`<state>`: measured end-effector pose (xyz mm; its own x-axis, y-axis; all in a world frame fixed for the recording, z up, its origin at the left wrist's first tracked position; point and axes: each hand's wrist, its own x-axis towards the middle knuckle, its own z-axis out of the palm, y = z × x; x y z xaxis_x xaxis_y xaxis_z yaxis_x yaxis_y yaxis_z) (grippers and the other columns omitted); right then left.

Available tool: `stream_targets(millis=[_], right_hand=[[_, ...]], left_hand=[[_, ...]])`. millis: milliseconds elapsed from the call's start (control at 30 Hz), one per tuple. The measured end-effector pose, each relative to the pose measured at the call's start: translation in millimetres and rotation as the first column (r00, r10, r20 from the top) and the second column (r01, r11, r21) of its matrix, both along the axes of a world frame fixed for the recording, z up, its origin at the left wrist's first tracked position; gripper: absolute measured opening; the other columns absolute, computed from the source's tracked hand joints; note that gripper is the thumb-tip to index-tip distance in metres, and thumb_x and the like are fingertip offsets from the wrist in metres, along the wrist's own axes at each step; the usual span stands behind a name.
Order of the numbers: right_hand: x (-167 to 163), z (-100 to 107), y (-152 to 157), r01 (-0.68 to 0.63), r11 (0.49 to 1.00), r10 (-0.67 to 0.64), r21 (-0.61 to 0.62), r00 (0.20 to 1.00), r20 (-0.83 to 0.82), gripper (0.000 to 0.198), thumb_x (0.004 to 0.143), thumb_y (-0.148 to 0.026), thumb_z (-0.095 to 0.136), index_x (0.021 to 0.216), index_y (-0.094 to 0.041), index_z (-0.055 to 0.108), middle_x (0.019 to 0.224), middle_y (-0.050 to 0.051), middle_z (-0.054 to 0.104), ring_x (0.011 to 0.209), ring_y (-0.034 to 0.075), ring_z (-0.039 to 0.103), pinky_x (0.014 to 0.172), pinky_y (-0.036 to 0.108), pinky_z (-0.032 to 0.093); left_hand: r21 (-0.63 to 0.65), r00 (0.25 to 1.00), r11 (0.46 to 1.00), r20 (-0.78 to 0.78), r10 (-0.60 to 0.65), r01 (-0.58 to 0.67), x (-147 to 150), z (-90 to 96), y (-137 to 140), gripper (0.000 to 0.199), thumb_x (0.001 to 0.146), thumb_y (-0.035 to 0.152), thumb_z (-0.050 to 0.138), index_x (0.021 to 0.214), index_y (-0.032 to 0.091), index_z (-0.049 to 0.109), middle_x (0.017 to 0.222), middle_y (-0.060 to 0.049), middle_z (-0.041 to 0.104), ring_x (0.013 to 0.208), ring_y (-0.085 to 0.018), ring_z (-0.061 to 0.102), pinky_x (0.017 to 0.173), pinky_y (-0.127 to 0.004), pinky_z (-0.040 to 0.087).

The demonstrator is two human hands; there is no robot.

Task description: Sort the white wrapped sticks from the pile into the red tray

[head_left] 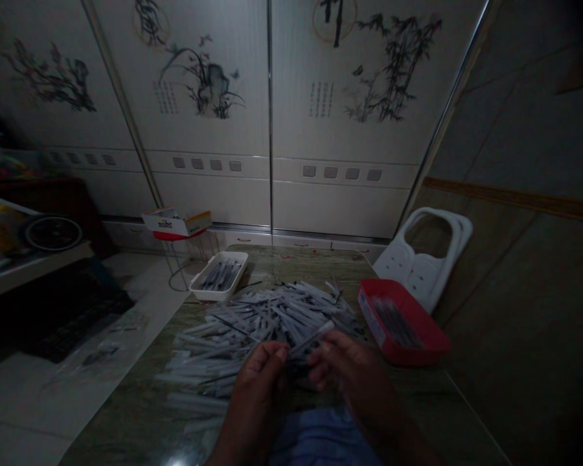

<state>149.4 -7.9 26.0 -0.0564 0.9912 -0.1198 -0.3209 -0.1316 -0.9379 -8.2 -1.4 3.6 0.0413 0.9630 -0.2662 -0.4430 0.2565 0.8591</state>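
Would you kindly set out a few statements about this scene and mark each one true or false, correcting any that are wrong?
1. The white tray stands to the left of the red tray. True.
2. The red tray is empty. False: slender items lie in it.
3. The right hand holds a slender piece in its fingertips. True.
4. The large pile of pieces lies on the floor. False: it is spread over the greenish table.
5. The left hand is nearer to the right hand than to the white tray. True.
6. The white plastic chair stands to the left of the white tray. False: it is at the right, beyond the red tray.
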Motion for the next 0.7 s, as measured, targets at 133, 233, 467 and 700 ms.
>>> stream_targets(millis=[133,233,467,700], right_hand=[[-14,-1,-3,-0.028,0.999,0.025,0.017,0.986,0.165,0.037,0.089,-0.051,0.065,0.103,-0.017,0.066,0.075,0.001,0.07,0.058,0.011,0.06,0.053,0.021,0.045],[-7,4,-2,0.059,0.997,-0.067,0.041,0.962,0.264,0.036,0.092,-0.052,0.06,0.098,-0.017,0.065,0.065,-0.001,0.067,0.052,0.01,0.054,0.05,0.02,0.041],[83,23,13,0.387,0.897,-0.437,0.212,0.715,0.545,0.043,0.089,-0.06,0.059,0.1,-0.02,0.067,0.065,0.0,0.067,0.053,0.015,0.058,0.049,0.024,0.042],[175,18,63,0.372,0.862,-0.432,0.344,0.186,0.882,0.041,0.09,-0.041,0.052,0.118,-0.016,0.07,0.094,0.012,0.078,0.083,0.025,0.072,0.066,0.03,0.048]], left_hand=[[0.047,0.996,0.996,-0.047,-0.074,0.076,9,0.0,-5,0.039,0.077,0.057,0.073,0.084,0.021,0.059,0.061,0.005,0.051,0.055,-0.012,0.047,0.054,-0.022,0.036],[0.084,0.993,0.993,-0.091,-0.079,0.087,13,0.2,-7,0.044,0.075,0.059,0.074,0.096,0.022,0.063,0.073,0.0,0.062,0.064,-0.015,0.057,0.061,-0.026,0.043],[0.145,0.945,0.988,-0.315,0.091,-0.047,-15,0.5,10,0.048,0.075,0.057,0.076,0.106,0.022,0.067,0.103,-0.008,0.074,0.093,-0.023,0.065,0.076,-0.029,0.048],[0.21,0.891,0.965,-0.391,0.229,-0.155,-46,-7.5,24,0.041,0.081,0.057,0.071,0.101,0.022,0.068,0.095,-0.005,0.074,0.095,-0.023,0.065,0.078,-0.029,0.046]])
